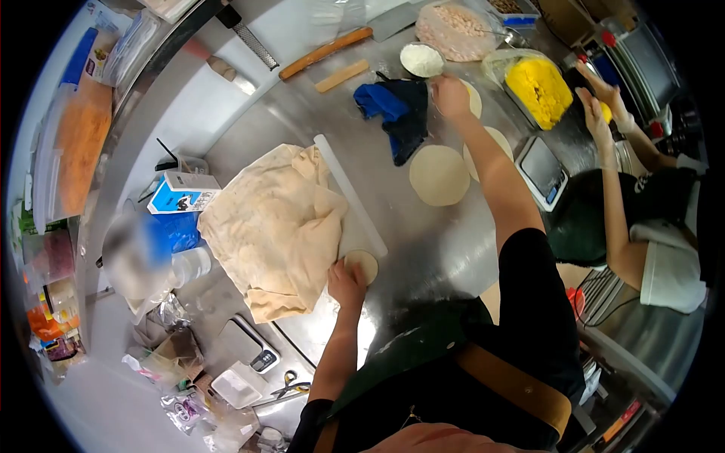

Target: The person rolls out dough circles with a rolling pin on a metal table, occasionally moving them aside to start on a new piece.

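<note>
My left hand (347, 285) grips the edge of a small, thick dough round (362, 266) on the steel table, near the end of a white rolling pin (351, 196). My right hand (451, 98) is stretched far out beside a bowl of white flour (422, 60); its fingers look curled, and their tips are hidden. Under and beside that hand and forearm lie thin, flat dough rounds, one in full view (439, 175) and others partly covered by my arm. A large beige cloth (276, 226) is heaped left of the rolling pin.
A blue and black cloth (396, 113) lies mid-table. Behind are a wooden rolling pin (326, 53) and pinkish filling (453, 30). To the right stand yellow filling (538, 92) and a scale (541, 174); a co-worker's hands (604, 113) hold a yellow ball. Scissors (291, 385) lie near left.
</note>
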